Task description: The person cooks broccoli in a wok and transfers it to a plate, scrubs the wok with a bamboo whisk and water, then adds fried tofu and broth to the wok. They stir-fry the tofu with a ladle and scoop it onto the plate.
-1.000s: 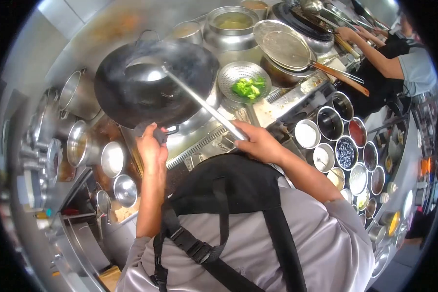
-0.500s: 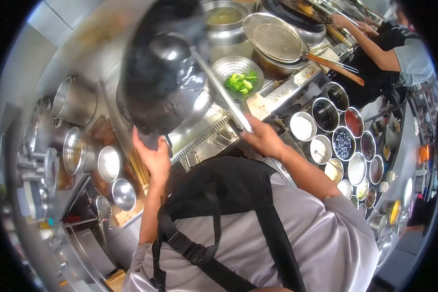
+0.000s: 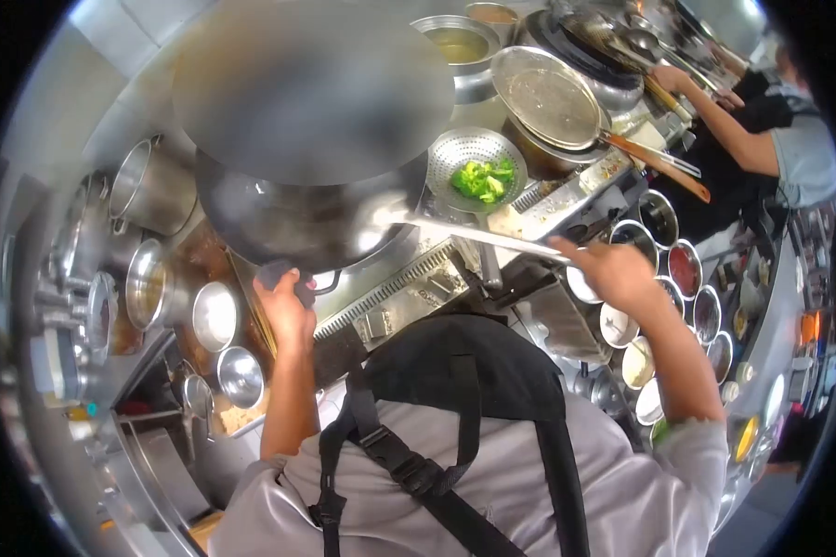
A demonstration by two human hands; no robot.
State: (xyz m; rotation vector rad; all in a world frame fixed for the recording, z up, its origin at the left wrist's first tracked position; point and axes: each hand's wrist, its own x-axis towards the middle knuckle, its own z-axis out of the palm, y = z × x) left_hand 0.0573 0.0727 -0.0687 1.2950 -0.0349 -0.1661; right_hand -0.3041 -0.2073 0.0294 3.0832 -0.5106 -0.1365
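Observation:
In front of me a large dark wok (image 3: 279, 218) rests over the stove, its far part hidden by a blurred grey patch. My left hand (image 3: 288, 311) is closed round a dark cloth (image 3: 286, 278) at the wok's near edge, beside a loop handle (image 3: 328, 283). A metal ladle (image 3: 488, 235) is gripped by its handle in my right hand (image 3: 622, 276). The ladle's bowl, smeared by motion, is at the wok's right rim. Right of the wok, a perforated strainer (image 3: 446, 167) holds green broccoli pieces (image 3: 483, 180).
Behind the strainer stand a pot of liquid (image 3: 455, 46) and a wooden-handled mesh sieve (image 3: 548, 97). Several seasoning containers (image 3: 685, 267) line my right. Metal bowls (image 3: 215, 316) and a deep pot (image 3: 153, 190) are on my left. At the upper right, a co-worker's arm (image 3: 734, 130) reaches over another wok.
The wok, tipped up before, has come down level onto the stove, and its inside is largely hidden now. My right hand and the ladle have swung right, away from the wok's middle.

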